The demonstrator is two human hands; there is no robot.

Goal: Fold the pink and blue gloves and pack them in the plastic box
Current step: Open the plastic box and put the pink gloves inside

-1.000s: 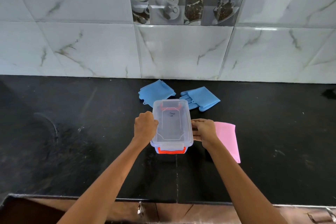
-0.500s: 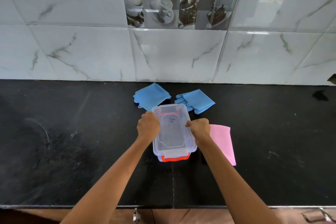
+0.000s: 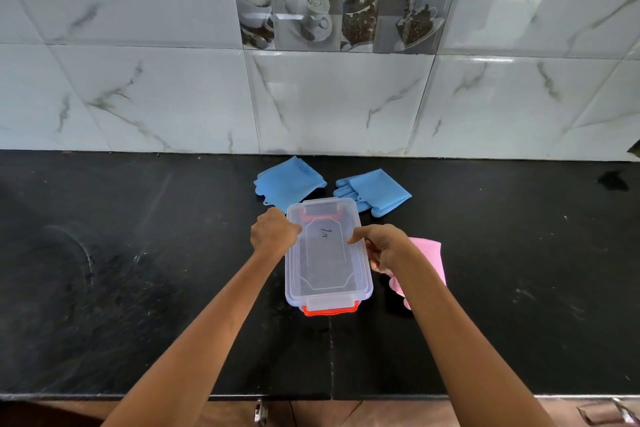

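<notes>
On the black counter [image 3: 104,288], mid-front, sits the plastic box [image 3: 327,253], lid on: light, stiff, slick, best gripped by its long rims. The left hand [image 3: 273,232] and right hand [image 3: 384,248] curl round those rims, forearms reaching straight in. Blue gloves [image 3: 289,182] lie behind, a pink glove [image 3: 429,258] beside.

Both bare forearms reach forward from the bottom of the view and angle in toward each other. The left hand [image 3: 273,232] is knuckles-up, fingers curled down over the left long edge of the plastic box [image 3: 327,253], gripping it. The right hand [image 3: 384,246] is at the right long edge, thumb lying on top of the lid, fingers [image 3: 374,262] curled down the side. Wrists nearly straight.
</notes>
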